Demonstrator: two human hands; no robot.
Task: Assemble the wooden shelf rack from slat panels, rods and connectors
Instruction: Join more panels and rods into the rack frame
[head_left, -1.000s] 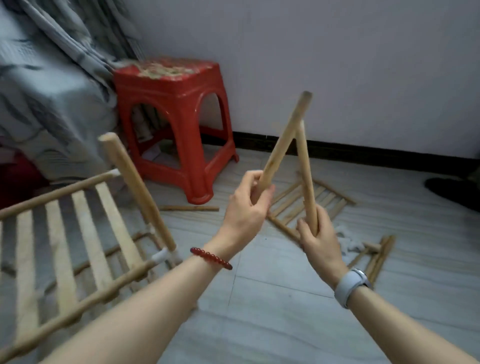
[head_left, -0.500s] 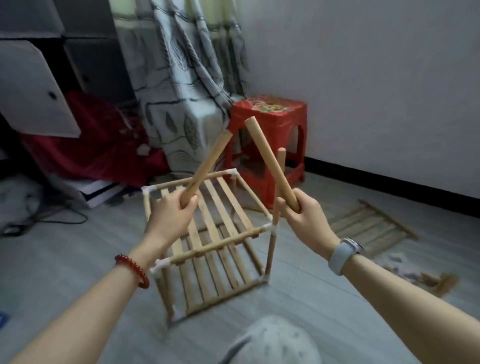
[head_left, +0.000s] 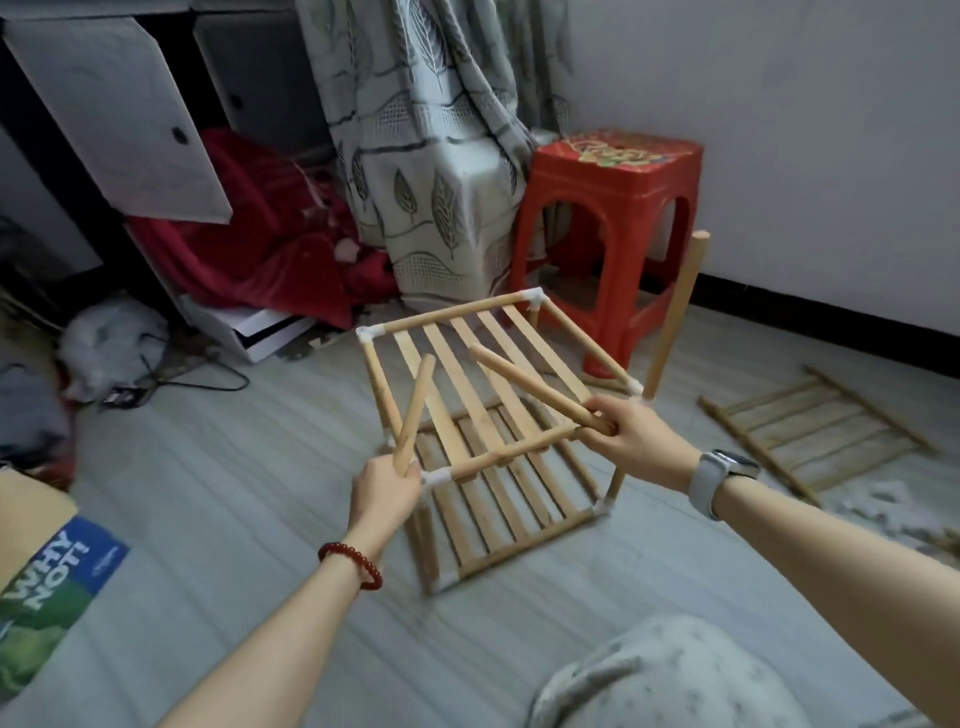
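The half-built rack (head_left: 488, 441) stands on the floor in front of the red stool (head_left: 615, 249), two slat levels joined by white connectors (head_left: 535, 300). One upright rod (head_left: 675, 312) rises from its corner nearest the stool. Above the rack, the left hand (head_left: 387, 491) is curled round a rod (head_left: 414, 413) pointing upward; the right hand (head_left: 636, 441) grips another rod (head_left: 540, 387) slanting toward the curtain (head_left: 431, 156). A spare slat panel (head_left: 815, 431) lies right of the rack.
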